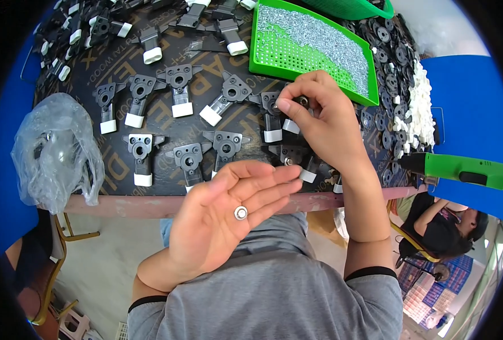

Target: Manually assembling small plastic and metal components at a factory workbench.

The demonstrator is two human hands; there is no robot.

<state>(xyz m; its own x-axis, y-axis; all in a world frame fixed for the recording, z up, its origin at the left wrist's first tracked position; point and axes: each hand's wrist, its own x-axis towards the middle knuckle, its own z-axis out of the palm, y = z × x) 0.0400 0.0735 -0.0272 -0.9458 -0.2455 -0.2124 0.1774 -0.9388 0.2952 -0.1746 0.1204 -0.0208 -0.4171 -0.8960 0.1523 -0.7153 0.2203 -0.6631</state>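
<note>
My left hand (228,212) is held palm up with its fingers stretched out. On its palm rests a small round metal piece (240,213), silvery with a raised middle. Another shiny metal piece (288,161) shows just beyond the fingertips, at a black bracket. My right hand (322,116) pinches thumb and forefinger together over a black plastic bracket (272,116) with a white end; what the pinch holds is too small to make out. Several like brackets, such as one with a round hole (179,85), lie in rows to the left. Fingers partly cover the nearest ones.
A green tray (313,77) of small screws stands at the back. Black discs (401,55) and white parts (421,107) are heaped at right, beside a green-and-black power tool (461,169). A clear plastic bag (59,150) lies left. Another person (441,226) sits beyond the table's right end.
</note>
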